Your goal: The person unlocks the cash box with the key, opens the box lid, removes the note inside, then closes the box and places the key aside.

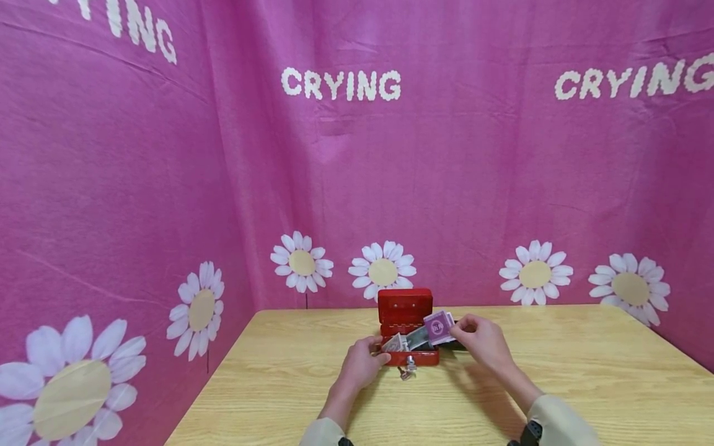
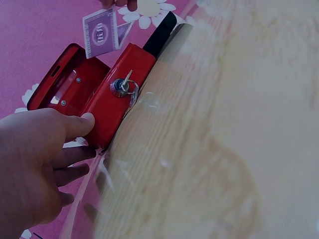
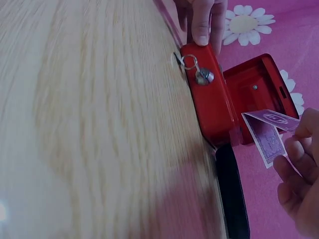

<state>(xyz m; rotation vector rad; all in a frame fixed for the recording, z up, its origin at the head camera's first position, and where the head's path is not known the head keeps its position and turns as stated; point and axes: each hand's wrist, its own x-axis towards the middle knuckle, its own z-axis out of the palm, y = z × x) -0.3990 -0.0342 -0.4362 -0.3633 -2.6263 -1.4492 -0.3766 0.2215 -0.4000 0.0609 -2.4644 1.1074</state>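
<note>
The box (image 3: 213, 110) is red, the folded note (image 3: 269, 139) purple, the daisy-patterned backdrop (image 1: 446, 179) magenta.

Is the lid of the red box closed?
No, the right wrist view shows the lid standing open behind the red box, with its inside visible.

Pale beige sleeves (image 1: 562, 422); black wrist gear (image 1: 532, 432) at cuffs.

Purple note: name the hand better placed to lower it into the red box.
Probably the right hand: it pinches the purple note by the red box, while the left hand holds the box's left end.
</note>
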